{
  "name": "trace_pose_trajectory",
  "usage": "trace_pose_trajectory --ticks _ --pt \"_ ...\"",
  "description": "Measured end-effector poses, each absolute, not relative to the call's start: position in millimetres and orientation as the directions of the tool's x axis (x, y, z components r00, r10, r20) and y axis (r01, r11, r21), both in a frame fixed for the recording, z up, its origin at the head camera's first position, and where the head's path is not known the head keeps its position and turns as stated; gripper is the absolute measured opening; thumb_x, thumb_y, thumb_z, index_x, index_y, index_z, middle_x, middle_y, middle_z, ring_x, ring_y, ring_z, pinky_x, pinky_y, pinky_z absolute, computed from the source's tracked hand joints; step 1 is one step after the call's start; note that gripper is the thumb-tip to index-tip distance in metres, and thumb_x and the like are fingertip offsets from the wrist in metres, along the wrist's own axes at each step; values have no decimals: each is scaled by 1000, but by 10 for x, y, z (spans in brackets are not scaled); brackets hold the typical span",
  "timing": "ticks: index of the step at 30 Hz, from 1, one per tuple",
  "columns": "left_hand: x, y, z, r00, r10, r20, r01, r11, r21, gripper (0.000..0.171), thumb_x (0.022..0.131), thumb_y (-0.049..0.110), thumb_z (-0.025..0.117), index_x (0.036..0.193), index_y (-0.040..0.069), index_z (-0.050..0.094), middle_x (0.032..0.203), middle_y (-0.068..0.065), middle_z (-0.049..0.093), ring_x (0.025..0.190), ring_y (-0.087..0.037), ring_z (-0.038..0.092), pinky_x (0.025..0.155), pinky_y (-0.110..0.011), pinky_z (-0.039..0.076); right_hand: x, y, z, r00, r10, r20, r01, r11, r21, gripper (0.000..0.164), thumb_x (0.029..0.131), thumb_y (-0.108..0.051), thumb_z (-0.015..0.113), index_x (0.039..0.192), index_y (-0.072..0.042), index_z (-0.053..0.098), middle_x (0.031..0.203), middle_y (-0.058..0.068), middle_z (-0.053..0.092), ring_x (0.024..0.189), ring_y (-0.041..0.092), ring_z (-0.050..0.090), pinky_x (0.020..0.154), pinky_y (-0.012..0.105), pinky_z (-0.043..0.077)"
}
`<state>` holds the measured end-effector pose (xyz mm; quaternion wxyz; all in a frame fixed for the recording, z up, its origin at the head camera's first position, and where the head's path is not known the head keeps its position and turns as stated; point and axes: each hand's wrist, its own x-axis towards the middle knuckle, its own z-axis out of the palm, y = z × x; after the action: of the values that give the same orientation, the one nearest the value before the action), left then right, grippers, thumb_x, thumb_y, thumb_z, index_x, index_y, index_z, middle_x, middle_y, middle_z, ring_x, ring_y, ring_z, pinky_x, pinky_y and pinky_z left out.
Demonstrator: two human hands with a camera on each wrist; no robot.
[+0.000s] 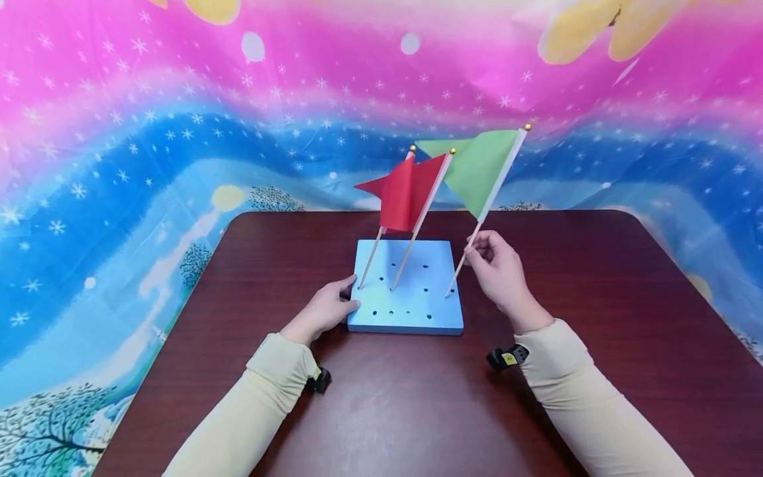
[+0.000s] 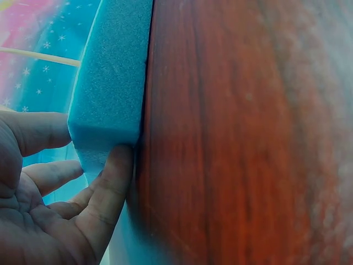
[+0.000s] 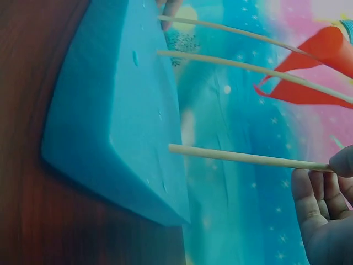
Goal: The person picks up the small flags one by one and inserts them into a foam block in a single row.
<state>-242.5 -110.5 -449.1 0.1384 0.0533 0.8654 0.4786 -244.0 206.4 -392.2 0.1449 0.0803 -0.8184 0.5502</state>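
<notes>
A light blue foam block (image 1: pixel 411 322) with several small holes lies flat on the table. Two red flags (image 1: pixel 396 199) on thin wooden sticks stand tilted in its holes, partly overlapping. At the block's left side my left hand (image 1: pixel 322 311) holds the edge, thumb at the top rim and fingers against the side; the left wrist view shows these fingers (image 2: pixel 113 182) close up. My right hand (image 1: pixel 499 268) pinches the lower stick of a green flag (image 1: pixel 485 165) between thumb and fingers. The lower tip of this stick (image 3: pixel 242 157) is right at the block's top, near a hole by the right edge.
The block rests on a dark reddish-brown table (image 1: pixel 393 404) with rounded far corners. Behind the table hangs a pink and blue patterned cloth (image 1: pixel 334 79). Each wrist carries a small black camera, the right one (image 1: pixel 507 358) close over the tabletop.
</notes>
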Motion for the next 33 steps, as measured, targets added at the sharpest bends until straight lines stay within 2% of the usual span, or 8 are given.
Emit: trace_pose_trajectory --ticks 2,5,9,12,20,33 --pt "-2422 -1103 -4490 -957 224 -184 -35 540 841 65 101 5 64 159 3 37 131 -20 62 100 -24 60 81 -33 51 -2450 2016 -3937 -941 30 338 -297 408 -863 17 103 -2 59 117 8 59 101 22 65 89 24 66 78 15 52" --pt "-2419 -1101 -4492 -957 223 -184 -37 537 843 64 100 5 64 159 3 38 130 -20 62 99 -24 60 80 -32 51 -2466 1943 -3947 -933 32 358 -311 426 -850 16 103 -2 60 116 7 61 101 21 67 88 25 65 76 14 51" --pt "-2422 -1100 -4499 -958 220 -183 -42 525 850 64 100 4 64 159 3 38 129 -20 63 97 -23 61 79 -32 52 -2495 1853 -3948 -928 39 372 -319 439 -840 15 102 -3 61 114 5 62 99 18 67 84 16 63 72 15 49" --pt "-2429 -1095 -4503 -957 225 -182 -39 525 850 64 100 4 64 159 3 38 129 -20 63 98 -23 62 79 -32 53 -2510 1802 -3960 -927 46 372 -316 436 -843 15 102 -3 61 114 6 62 98 17 67 83 15 64 70 16 48" --pt "-2430 -1090 -4496 -958 231 -170 -19 540 842 64 100 5 64 159 3 38 126 -19 64 92 -22 60 80 -34 50 -2538 1727 -4005 -923 46 383 -324 447 -834 13 102 -4 62 113 4 62 97 17 67 88 31 66 66 18 45" --pt "-2433 -1102 -4482 -959 217 -179 -32 548 836 65 100 5 65 159 3 38 128 -19 62 89 -22 58 79 -33 49 -2563 1673 -4032 -906 14 423 -364 483 -796 11 101 -2 63 110 4 63 96 18 66 83 27 60 67 22 43"
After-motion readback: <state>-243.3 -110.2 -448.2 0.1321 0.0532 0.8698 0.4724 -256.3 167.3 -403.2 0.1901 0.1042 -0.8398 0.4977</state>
